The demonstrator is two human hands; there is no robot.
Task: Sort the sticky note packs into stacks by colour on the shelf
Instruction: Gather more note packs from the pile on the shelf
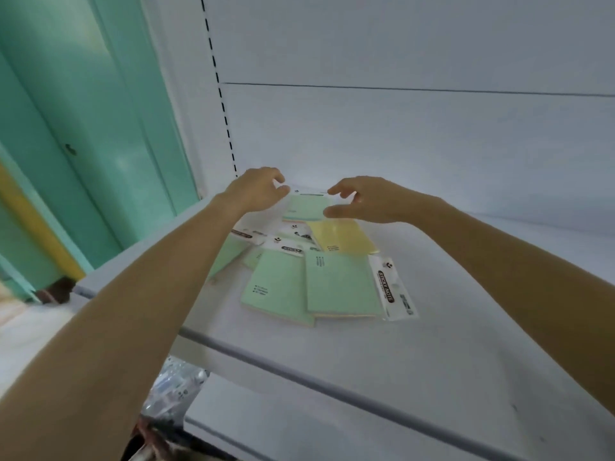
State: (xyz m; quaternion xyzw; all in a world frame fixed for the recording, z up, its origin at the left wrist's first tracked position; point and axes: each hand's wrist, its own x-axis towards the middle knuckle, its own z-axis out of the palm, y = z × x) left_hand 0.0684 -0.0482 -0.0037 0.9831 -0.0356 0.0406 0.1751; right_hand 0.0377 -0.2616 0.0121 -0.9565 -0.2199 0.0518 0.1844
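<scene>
Both hands are reached toward the back of the shelf [466, 327]. The left hand [258, 189] and the right hand [362, 201] are set on opposite sides of one green pack [307, 207], fingers curled and partly spread; whether the pack is actually pinched or only framed cannot be told, as the contact points are blurred. This pack lies farthest back, close to the rear wall, touching or just overlapping the far edge of the yellow pack [342, 236]. Nearer the front edge, two more green packs [342, 286] are seen overlapping each other, the right-hand one with its printed header card [394, 289] turned toward the right side of the shelf. Further green packs are partly hidden under the left forearm [186, 261], and their number cannot be counted. Progress is judged as early: the packs are spread in a loose, mixed heap at mid-shelf, left of centre, and no squared stack of either colour is visible. Remaining work: green to be gathered into one pile, yellow into another. Obstructions noted: overlapping packs must be lifted off one another, and the protruding header cards may snag. The right half of the shelf is bare. A teal door [83, 128] stands to the left, well apart.
</scene>
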